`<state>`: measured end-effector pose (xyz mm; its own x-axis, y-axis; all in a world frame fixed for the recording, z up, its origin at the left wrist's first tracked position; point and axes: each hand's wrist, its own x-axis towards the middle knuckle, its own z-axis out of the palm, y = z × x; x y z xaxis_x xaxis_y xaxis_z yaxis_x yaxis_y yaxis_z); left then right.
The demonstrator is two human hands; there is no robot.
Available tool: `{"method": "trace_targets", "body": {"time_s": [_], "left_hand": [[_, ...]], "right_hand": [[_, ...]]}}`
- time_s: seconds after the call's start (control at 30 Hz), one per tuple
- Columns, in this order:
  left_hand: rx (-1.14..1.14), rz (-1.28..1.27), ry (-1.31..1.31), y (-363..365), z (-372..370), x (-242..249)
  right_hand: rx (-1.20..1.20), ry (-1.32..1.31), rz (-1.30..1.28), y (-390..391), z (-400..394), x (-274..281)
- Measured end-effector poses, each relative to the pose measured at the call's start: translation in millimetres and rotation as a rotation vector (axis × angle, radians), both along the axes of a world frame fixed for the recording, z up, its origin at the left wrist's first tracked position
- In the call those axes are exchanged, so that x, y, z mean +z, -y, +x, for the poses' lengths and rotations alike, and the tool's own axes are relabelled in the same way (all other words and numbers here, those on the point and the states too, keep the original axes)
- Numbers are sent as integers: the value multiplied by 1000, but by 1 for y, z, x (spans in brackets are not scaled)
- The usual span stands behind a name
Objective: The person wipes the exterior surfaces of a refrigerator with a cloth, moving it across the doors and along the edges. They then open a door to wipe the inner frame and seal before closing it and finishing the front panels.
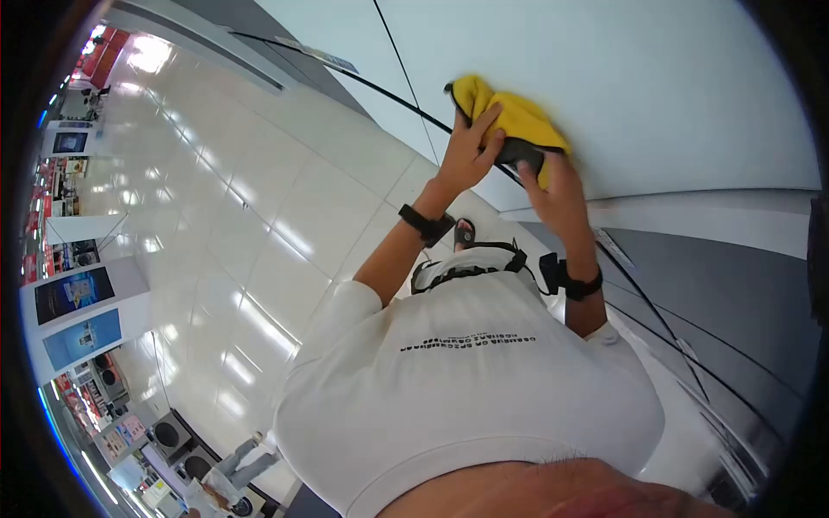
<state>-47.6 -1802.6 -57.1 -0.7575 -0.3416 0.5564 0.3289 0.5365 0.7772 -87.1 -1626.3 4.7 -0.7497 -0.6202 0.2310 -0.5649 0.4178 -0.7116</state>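
A yellow cloth (pixel 522 118) with a dark grey underside and black edging lies bunched against a large pale, smooth panel (pixel 648 95). On its left side, my left hand (pixel 466 154) holds the cloth between its fingers and thumb. My right hand (pixel 560 197) grips the lower right part, with its thumb on the dark grey side and its other fingers partly hidden by the cloth. The two hands are close together but apart. Each wrist has a black strap with a small black device.
A grey panel (pixel 717 293) with dark seams stands at the right. Glossy floor tiles (pixel 285 181) stretch left. One sandalled foot (pixel 465 233) shows below my hands. Display stands (pixel 82 315) and front-loading machines (pixel 168 434) line the far left. Another person (pixel 242 466) is at the lower left.
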Motion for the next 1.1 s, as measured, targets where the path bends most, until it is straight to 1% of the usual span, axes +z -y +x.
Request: {"method": "trace_targets", "body": {"time_s": [0.03, 0.07, 0.13, 0.17, 0.2, 0.23, 0.3, 0.37, 0.4, 0.43, 0.5, 0.53, 0.57, 0.6, 0.63, 0.67, 0.7, 0.73, 0.77, 0.83, 0.87, 0.9, 0.97, 1.0, 1.03, 1.07, 1.1], "left_hand": [[-11, 107, 88, -2, 5, -15], [40, 14, 152, 0, 6, -27], [70, -24, 137, 10, 2, -20], [99, -64, 134, 17, 1, -17], [120, -96, 65, 26, -3, -1], [125, -45, 50, 33, -4, 18], [142, -59, -105, 54, -15, 42], [172, -8, -220, 65, -23, 67], [116, 128, -232, 74, -29, 67], [125, 128, -239, 76, -30, 63], [196, 90, -230, 80, -35, 49], [191, 136, -215, 80, -36, 33], [254, 85, -141, 79, -34, 13], [207, 170, -142, 81, -35, -20], [156, 256, -141, 83, -38, -45], [142, 264, -145, 86, -35, -50], [174, 138, -83, 89, -28, -48], [206, 13, -26, 93, -24, -45], [197, 26, -35, 98, -25, -40], [185, 58, 30, 105, -22, -6], [139, 70, -79, 113, -27, -3], [133, 77, -79, 120, -27, 12], [129, -119, -285, 137, -30, 53], [113, -96, -307, 145, -32, 66], [99, -75, -333, 146, -35, 78], [46, -69, -321, 154, -36, 83], [47, -59, -328, 158, -39, 80]], "right_hand": [[16, -17, 105, 2, 1, -14], [35, -8, 106, 6, 1, -32], [64, -4, 118, 19, -3, -28], [93, -11, 38, 23, -6, -23], [122, -13, -42, 30, -4, -10], [127, -7, -35, 37, -2, 1], [148, -138, -137, 56, -4, 26], [175, -185, -175, 65, -4, 40], [162, -221, -195, 70, -5, 42], [149, -256, -218, 75, -5, 42], [143, -228, -246, 87, -7, 30], [147, -185, -233, 90, -9, 15], [148, -147, -220, 92, -12, -1], [129, -116, -160, 94, -12, -16], [119, -124, -155, 94, -12, -31], [100, -103, -84, 94, -11, -45], [78, -79, -12, 98, -7, -47], [36, -89, -35, 102, -5, -48], [28, -100, -22, 103, -6, -47], [-51, -172, -78, 109, 3, -14], [-81, -240, -57, 115, 3, 0], [-87, -241, -50, 122, 3, 16], [-137, -396, -144, 140, 1, 43], [-137, -402, -132, 151, -1, 52], [-125, -332, -219, 155, -4, 62], [-112, -259, -305, 164, -7, 66], [-110, -266, -296, 169, -9, 65]]}}
